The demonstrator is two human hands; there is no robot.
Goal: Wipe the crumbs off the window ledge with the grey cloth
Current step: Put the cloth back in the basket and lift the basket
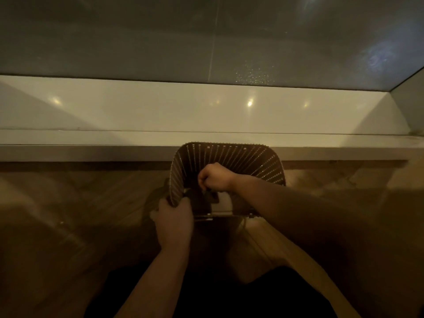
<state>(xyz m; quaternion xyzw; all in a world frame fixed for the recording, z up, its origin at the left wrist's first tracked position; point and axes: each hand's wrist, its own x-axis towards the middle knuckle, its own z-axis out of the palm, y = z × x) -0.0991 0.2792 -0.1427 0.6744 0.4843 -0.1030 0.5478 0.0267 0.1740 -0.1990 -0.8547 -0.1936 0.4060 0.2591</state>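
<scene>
A dark perforated basket (241, 161) stands on the floor just below the white window ledge (160, 111). My left hand (173, 216) grips the basket's near left rim. Inside the basket, my right hand (214, 176) is closed around a dark cloth (206, 198), most of which lies on the basket's bottom. The light is dim and the cloth's colour is hard to tell. No crumbs can be made out on the ledge.
The window pane (206, 42) rises behind the ledge, with a side wall (408, 106) at the right end. Wooden floor (68, 203) spreads below the ledge on both sides of the basket. My dark-clothed legs fill the bottom of the view.
</scene>
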